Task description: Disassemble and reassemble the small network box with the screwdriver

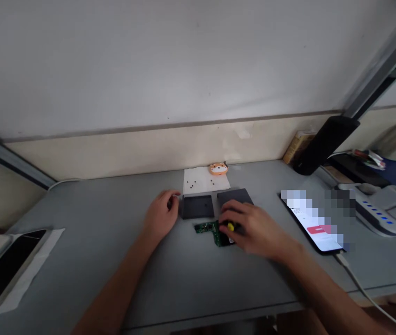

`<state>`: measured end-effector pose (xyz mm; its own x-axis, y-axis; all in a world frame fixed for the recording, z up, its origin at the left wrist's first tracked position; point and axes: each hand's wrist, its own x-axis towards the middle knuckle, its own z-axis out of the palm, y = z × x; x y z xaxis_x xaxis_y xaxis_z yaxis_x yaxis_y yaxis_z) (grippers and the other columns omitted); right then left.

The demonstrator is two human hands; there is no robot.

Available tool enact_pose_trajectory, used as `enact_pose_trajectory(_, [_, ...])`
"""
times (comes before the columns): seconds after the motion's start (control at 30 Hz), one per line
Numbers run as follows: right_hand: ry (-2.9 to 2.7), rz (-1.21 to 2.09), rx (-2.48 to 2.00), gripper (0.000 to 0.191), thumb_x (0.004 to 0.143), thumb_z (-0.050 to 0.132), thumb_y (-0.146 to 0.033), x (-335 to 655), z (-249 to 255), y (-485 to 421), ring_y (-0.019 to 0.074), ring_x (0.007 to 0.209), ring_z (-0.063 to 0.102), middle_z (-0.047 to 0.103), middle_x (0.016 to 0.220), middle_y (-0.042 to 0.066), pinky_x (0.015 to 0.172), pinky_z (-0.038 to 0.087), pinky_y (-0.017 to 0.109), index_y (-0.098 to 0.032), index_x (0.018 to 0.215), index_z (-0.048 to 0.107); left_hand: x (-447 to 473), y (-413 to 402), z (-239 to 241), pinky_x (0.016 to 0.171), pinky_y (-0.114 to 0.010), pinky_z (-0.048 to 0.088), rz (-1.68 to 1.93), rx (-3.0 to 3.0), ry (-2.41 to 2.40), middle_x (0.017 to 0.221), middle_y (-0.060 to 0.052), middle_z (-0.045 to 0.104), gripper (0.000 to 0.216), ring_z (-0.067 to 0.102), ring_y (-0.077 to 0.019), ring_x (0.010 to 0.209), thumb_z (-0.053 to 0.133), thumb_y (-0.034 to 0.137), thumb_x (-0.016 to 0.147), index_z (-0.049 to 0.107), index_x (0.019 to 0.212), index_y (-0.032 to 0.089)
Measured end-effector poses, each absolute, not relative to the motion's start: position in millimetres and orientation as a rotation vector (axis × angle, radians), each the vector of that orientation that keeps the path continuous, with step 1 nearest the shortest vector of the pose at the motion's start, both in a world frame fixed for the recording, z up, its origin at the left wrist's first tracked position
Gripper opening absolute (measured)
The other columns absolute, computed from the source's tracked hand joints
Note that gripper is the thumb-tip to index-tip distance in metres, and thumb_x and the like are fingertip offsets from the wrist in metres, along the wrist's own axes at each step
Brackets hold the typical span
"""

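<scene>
My left hand rests on the desk with curled fingers, just left of a shallow dark case half. A dark spot shows between its thumb and fingers; I cannot make out what it is. In my right hand is a black tool with a yellow end, looking like a small screwdriver; its tip is hidden. The tool is over a green circuit board, whose right part the hand covers. Behind that hand lies a flat dark grey cover.
Several tiny dark screws lie on a white paper with an orange animal-face item. To the right are a lit phone on a white cable, a power strip and a black cylinder. A dark-screened device lies left.
</scene>
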<state>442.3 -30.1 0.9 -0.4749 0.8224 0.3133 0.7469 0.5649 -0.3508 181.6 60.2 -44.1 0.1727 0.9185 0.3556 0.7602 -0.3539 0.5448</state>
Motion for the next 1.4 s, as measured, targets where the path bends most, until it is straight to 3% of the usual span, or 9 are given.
enact_pose_trajectory(0.17, [-2.590,0.301,-1.292,0.033,0.092,0.068,-0.044,433.9,-10.4,-47.9,0.0259,0.093,0.072,0.065,0.133,0.014,0.084,0.055,0.042,-0.021,0.115,0.070,181.9,60.1,-44.8,0.083,-0.038,0.056,0.923,2.221,1.673,0.099,-0.009,0.073,0.027,0.070,-0.0246,0.084,0.046,0.022,0.091,0.072,0.098,0.021])
enact_pose_trajectory(0.37, [-2.641,0.309,-1.180,0.021,0.094,0.067,-0.039,434.7,7.7,-39.4,0.0239,0.097,0.072,0.067,0.128,0.010,0.087,0.055,0.040,-0.022,0.106,0.072,180.3,61.1,-44.7,0.081,-0.038,0.056,0.918,2.233,1.630,0.097,-0.009,0.073,0.027,0.070,-0.0251,0.084,0.046,0.024,0.091,0.073,0.096,0.020])
enact_pose_trajectory(0.6, [-2.497,0.130,-1.302,0.035,0.091,0.073,-0.039,425.7,37.2,20.5,0.0244,0.097,0.071,0.067,0.127,0.011,0.084,0.053,0.038,-0.022,0.121,0.069,180.8,62.1,-44.9,0.080,-0.038,0.056,0.890,2.298,1.596,0.092,-0.007,0.071,0.027,0.069,-0.0249,0.083,0.048,0.023,0.088,0.074,0.098,0.021])
enact_pose_trajectory(0.83, [-2.490,0.204,-1.538,0.031,0.091,0.072,-0.041,421.9,20.1,39.1,0.0254,0.093,0.071,0.070,0.119,0.011,0.079,0.052,0.038,-0.019,0.114,0.074,179.2,61.9,-48.6,0.081,-0.036,0.056,0.866,2.350,1.574,0.090,-0.006,0.069,0.022,0.067,-0.0227,0.082,0.053,0.020,0.090,0.073,0.099,0.021])
enact_pose_trajectory(1.4, [-2.542,0.287,-1.370,0.031,0.091,0.072,-0.044,416.1,7.3,30.5,0.0262,0.094,0.071,0.071,0.117,0.011,0.079,0.052,0.039,-0.021,0.111,0.076,178.6,57.3,-44.1,0.088,-0.040,0.057,0.856,2.396,1.452,0.096,-0.007,0.071,0.021,0.069,-0.0241,0.090,0.054,0.020,0.090,0.072,0.101,0.021])
